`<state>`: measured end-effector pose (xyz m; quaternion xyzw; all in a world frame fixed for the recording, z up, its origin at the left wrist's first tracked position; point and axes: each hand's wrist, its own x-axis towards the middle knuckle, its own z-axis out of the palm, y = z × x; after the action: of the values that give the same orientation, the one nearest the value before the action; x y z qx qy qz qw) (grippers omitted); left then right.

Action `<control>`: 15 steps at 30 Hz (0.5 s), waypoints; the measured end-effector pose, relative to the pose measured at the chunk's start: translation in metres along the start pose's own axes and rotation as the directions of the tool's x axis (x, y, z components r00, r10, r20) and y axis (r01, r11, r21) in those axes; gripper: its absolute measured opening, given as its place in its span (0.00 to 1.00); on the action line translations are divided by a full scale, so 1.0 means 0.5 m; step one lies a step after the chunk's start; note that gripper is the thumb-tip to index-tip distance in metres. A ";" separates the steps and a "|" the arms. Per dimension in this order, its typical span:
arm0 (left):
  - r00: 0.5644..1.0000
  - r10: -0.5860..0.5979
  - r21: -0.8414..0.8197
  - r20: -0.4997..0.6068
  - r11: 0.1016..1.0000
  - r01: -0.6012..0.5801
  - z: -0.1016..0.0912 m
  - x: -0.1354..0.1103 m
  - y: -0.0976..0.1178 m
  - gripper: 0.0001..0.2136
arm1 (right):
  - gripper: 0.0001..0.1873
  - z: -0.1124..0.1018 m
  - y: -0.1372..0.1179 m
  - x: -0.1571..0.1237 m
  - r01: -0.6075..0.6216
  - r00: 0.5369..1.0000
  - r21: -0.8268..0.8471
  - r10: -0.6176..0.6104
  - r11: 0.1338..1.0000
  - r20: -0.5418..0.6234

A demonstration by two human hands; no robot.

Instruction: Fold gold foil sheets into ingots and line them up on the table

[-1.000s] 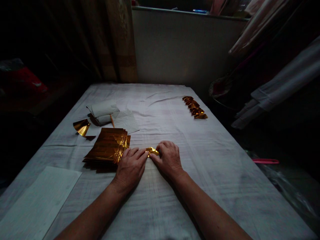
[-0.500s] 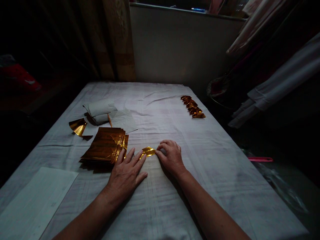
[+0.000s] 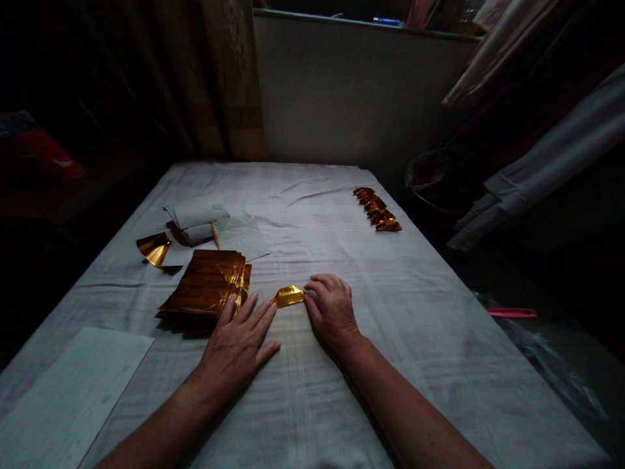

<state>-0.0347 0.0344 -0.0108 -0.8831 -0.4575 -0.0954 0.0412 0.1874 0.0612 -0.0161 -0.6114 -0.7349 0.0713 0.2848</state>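
Head view: we see the left hand (image 3: 239,342) lying flat, palm down on the cloth-covered counter (image 3: 351,397), its fingers spread and holding nothing. Its fingertips end just beside the left corner of a small folded gold foil piece (image 3: 289,296). The piece lies on the cloth between the two hands. The right hand (image 3: 332,309) is curled, its fingertips touching the piece's right end; we cannot tell whether they pinch it or only press on it. Just left of the left hand sits a stack of gold foil sheets (image 3: 205,286), fanned at its near edge. Beyond the stack we make out a white paper bundle (image 3: 195,212) and a loose curled gold sheet (image 3: 153,247). A row of folded gold pieces (image 3: 378,212) lies well apart near the counter's far right edge, and a pale flat sheet (image 3: 73,384) rests at the near left corner
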 end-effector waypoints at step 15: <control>0.995 0.096 0.000 0.019 0.995 -0.096 0.004 0.056 -0.032 0.22 | 0.30 -0.019 -0.004 -0.028 0.170 0.915 -0.129 -0.108 0.977 0.389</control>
<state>-0.0318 0.0663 -0.0073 -0.9049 -0.4150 -0.0845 0.0420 0.1919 0.0454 -0.0119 -0.5528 -0.8211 0.1086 0.0917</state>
